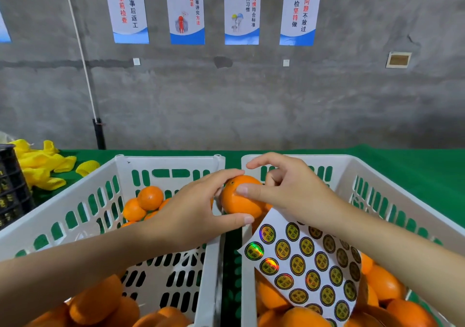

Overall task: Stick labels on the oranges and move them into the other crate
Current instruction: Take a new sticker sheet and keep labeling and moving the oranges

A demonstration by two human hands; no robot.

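Round, firm, light, a little slippery, easy to bruise: orange (241, 201), best taken across its widest part, with gentle pressure only. Held in the air above the inner rims where left crate (166, 160) and right crate (352, 160) meet, nearer their far ends. Clasped closely by left hand (191, 208), thumb below, fingers on top. Pressed in front by thumb (249, 190) of right hand (294, 188), other fingers curled behind. Label sheet (302, 258) hanging under that hand; cannot tell what holds it.

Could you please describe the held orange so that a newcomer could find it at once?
On the green table stand the left crate and right crate. Above the gap between them, the left hand grips one orange, the right hand's thumb pressing it. Every other orange lies inside a crate.
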